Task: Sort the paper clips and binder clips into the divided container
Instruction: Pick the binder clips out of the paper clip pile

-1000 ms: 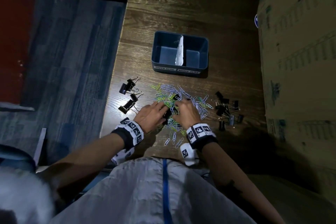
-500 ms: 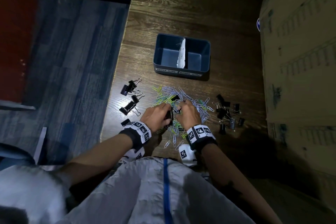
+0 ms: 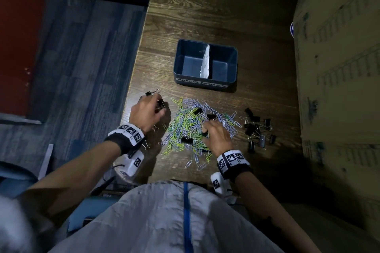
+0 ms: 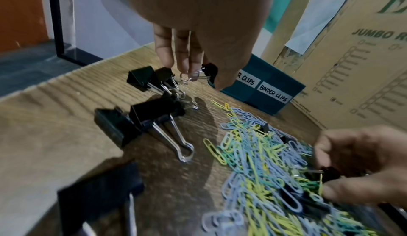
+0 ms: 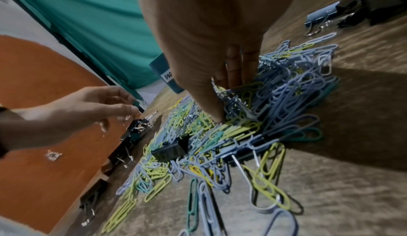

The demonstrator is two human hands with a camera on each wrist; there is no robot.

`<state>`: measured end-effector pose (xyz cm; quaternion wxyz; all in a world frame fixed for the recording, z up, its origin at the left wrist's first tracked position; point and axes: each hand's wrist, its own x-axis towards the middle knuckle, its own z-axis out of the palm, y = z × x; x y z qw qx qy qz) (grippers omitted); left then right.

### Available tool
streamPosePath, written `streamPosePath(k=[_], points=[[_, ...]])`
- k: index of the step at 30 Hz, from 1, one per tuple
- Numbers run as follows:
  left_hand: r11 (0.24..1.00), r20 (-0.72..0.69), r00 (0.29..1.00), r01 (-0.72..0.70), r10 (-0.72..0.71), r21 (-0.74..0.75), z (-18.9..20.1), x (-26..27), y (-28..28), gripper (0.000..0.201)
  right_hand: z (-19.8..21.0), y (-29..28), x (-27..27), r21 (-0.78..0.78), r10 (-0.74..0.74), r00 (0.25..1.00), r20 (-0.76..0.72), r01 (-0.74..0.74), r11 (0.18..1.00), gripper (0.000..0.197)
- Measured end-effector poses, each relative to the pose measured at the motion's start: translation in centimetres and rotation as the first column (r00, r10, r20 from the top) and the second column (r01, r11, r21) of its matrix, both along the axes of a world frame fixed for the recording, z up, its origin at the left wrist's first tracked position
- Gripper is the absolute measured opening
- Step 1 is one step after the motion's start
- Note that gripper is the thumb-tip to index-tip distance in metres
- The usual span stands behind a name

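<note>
Your left hand (image 3: 147, 113) has moved off the paper clips (image 3: 191, 127) on the table (image 3: 205, 16) to the binder clips (image 4: 141, 78) at the left edge, its grip pinching one small clip's (image 4: 209, 70) wire handle. Your right hand (image 3: 216, 135) stays in the heap, grip closed on a black binder clip (image 4: 330, 172), mostly hidden by fingers. The container (image 3: 178, 63) sits beyond.

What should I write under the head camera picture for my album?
Two hands pick through a pile of coloured paper clips in front of an empty divided container.
</note>
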<state>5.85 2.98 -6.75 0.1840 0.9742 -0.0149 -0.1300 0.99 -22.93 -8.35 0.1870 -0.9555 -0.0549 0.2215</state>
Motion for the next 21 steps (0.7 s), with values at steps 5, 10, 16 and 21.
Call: streamPosePath(k=[5, 10, 16, 21], points=[[0.993, -0.003, 0.998, 0.069, -0.07, 0.098, -0.4, 2.4, 0.5, 0.043, 0.5, -0.2, -0.3, 0.049, -0.087, 0.993, 0.083, 0.083, 0.995, 0.022], [0.974, -0.052, 0.996, 0.08, -0.07, 0.21, -0.9, 2.5, -0.8, 0.046, 0.9, -1.1, -0.7, 0.127, -0.144, 0.984, 0.104, 0.13, 0.983, 0.024], [0.964, 0.009, 0.991, 0.129, -0.135, 0.234, -0.5, 1.9, -4.3, 0.038, 1.5, -3.3, -0.4, 0.318, -0.316, 0.947, -0.056, 0.317, 0.894, 0.025], [0.91, 0.022, 0.911, 0.411, -0.412, 0.048, -1.4, 1.7, -8.4, 0.043, 2.5, -6.1, 0.5, 0.39, -0.465, 0.878, -0.11, 0.469, 0.793, 0.02]])
